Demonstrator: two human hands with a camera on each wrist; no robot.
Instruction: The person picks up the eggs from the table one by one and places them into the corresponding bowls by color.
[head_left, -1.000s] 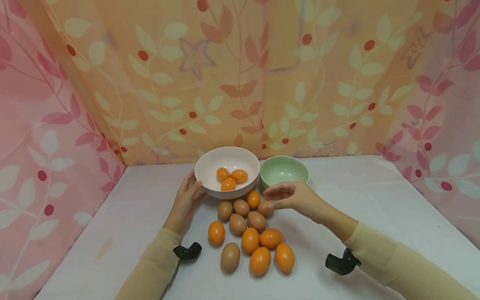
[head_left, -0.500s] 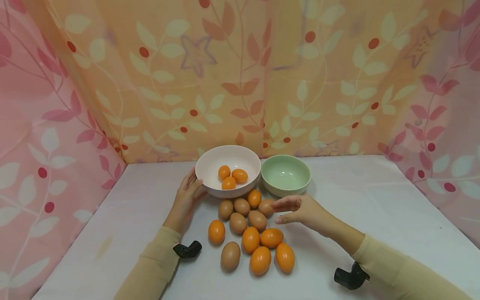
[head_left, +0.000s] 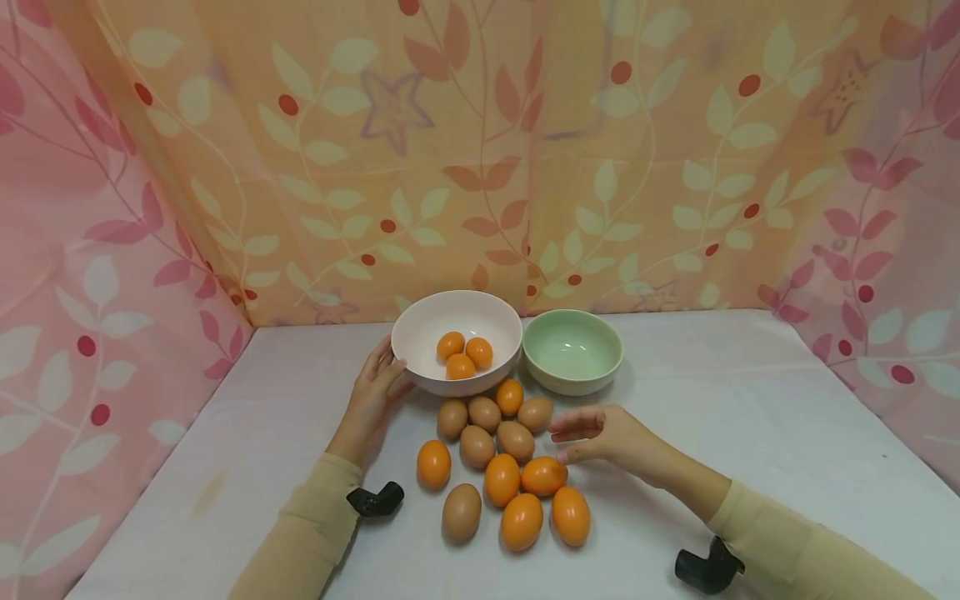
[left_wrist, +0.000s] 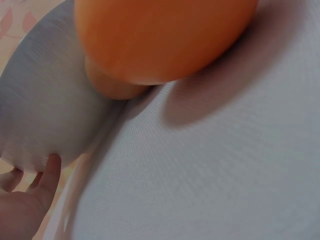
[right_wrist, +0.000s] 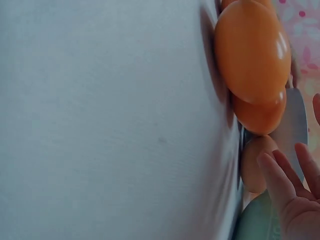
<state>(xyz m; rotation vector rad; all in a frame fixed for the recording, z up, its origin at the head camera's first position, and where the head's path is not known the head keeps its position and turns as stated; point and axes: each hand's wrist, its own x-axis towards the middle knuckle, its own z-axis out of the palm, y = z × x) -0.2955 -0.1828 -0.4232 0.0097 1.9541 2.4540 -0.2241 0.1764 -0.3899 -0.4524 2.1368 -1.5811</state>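
On the worktop [head_left: 712,375], a brown egg [head_left: 535,414] lay just left of the right hand [head_left: 611,437], long axis roughly left to right. That nearer grip was empty, thumb parted from fingers (the left hand [head_left: 372,387] held the white bowl's [head_left: 420,329] left side).

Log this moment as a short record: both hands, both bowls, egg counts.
Left hand: touching the side of the white bowl
Right hand: holding nothing, beside a brown egg; contact unclear
In white bowl: three orange eggs
Green bowl: right of white bowl in head view
On table: six brown eggs, six orange eggs
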